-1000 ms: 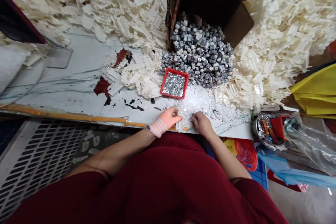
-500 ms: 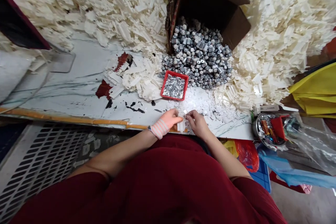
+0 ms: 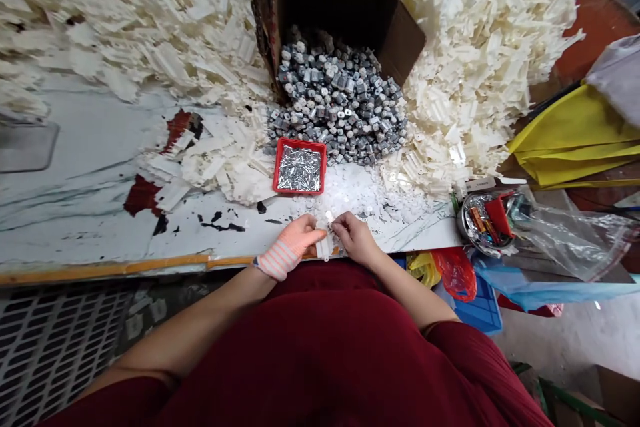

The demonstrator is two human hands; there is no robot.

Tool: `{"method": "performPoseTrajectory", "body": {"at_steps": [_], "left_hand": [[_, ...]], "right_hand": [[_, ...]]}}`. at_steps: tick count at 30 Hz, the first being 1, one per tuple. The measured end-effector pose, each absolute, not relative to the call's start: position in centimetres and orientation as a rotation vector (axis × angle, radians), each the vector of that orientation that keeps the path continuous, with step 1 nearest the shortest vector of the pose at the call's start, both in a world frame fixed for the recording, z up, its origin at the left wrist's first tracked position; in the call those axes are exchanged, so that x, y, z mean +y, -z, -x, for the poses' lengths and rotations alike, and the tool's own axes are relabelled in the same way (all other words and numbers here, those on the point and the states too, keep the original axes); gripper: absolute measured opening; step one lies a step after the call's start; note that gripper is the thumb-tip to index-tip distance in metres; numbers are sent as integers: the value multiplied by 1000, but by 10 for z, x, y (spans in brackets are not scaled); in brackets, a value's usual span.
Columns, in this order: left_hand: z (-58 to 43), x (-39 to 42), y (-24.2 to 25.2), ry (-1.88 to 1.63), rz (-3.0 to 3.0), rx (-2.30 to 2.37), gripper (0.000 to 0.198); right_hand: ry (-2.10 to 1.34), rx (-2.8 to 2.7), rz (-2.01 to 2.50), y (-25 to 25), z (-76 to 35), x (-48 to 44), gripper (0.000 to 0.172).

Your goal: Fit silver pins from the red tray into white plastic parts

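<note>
My left hand (image 3: 295, 243), in a striped glove, is closed on a small white plastic piece (image 3: 323, 247) at the table's front edge. Close beside it, my right hand (image 3: 354, 236) is bare, its thumb and fingers pinched together near the top of that piece. Whatever lies between the right fingertips is too small to make out. Just beyond the hands, small clear discs (image 3: 350, 193) are spread over the tabletop. Behind them to the left stands a red tray (image 3: 275, 173) full of thin metal pins (image 3: 300, 169).
A cardboard box (image 3: 407, 43) lies tipped, grey motor-like parts (image 3: 345, 107) spilling out. Heaps of cream plastic pieces (image 3: 465, 67) surround it. At right are a metal bowl (image 3: 467, 230) of odds and ends and a clear plastic bag (image 3: 575, 240). A grated white crate (image 3: 55, 340) sits below left.
The view has shifted to the right, so the things on the table appear further left. Both hands stay close together at the white plastic piece, which shows more clearly now.
</note>
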State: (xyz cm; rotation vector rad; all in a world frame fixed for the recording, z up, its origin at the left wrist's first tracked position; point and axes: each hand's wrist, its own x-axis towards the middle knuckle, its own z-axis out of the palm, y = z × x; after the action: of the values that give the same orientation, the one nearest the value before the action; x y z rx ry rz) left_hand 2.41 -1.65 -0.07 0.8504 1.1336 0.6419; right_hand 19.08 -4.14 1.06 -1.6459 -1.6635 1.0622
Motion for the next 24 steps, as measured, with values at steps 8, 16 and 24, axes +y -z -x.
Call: {"method": "performPoseTrajectory", "body": {"at_steps": [8, 16, 24], "left_hand": [[-31, -16, -10, -581, -796, 1101, 33], [-34, -11, -9, -533, -793, 1108, 33], [-37, -8, -11, -512, -1033, 1163, 24]], "right_hand": [[-1092, -1789, 1637, -6, -203, -42, 19], [-368, -2034, 2109, 24, -262, -18, 22], [-770, -1722, 1840, 10, -243, -22, 19]]}}
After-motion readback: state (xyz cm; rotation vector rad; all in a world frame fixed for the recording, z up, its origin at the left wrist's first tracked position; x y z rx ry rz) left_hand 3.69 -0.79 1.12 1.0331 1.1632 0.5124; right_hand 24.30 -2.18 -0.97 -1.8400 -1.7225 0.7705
